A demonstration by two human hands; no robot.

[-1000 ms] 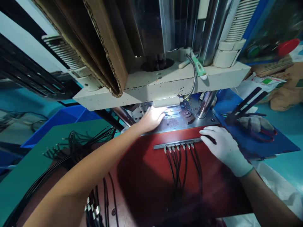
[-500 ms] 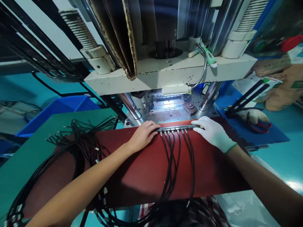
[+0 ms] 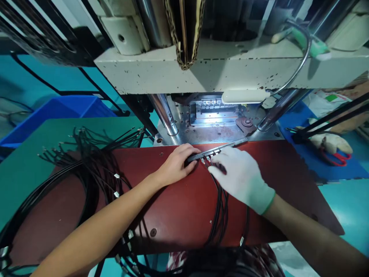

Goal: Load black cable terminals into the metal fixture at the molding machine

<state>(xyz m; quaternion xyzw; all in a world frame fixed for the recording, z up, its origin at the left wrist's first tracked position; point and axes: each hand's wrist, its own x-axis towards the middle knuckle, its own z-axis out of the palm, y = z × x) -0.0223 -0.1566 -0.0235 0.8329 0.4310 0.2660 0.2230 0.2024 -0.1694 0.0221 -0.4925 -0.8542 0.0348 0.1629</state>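
My bare left hand (image 3: 179, 163) grips the left end of a narrow dark metal bar (image 3: 240, 142), thumb below and fingers over the top. The bar lies tilted on the red board, its right end farther from me. Small metal cable ends (image 3: 205, 158) sit along its near edge, and black cables (image 3: 219, 215) run from them toward me. My right hand (image 3: 239, 173), in a white glove, is closed on a black cable close to the bar. It hides several cable ends, and its exact pinch point is covered.
Behind the red board (image 3: 178, 204) stands a press with a lit metal die (image 3: 215, 115) between steel posts. A white lamp (image 3: 245, 96) hangs under the press plate (image 3: 161, 75). Bundled black cables (image 3: 92, 161) lie at left, near a blue bin (image 3: 72, 107). Red-handled scissors (image 3: 337, 157) lie at right.
My right hand has left the bar's right end and moved left and nearer, onto the cables. The bar has turned, its right end now farther away. The view has shifted closer.
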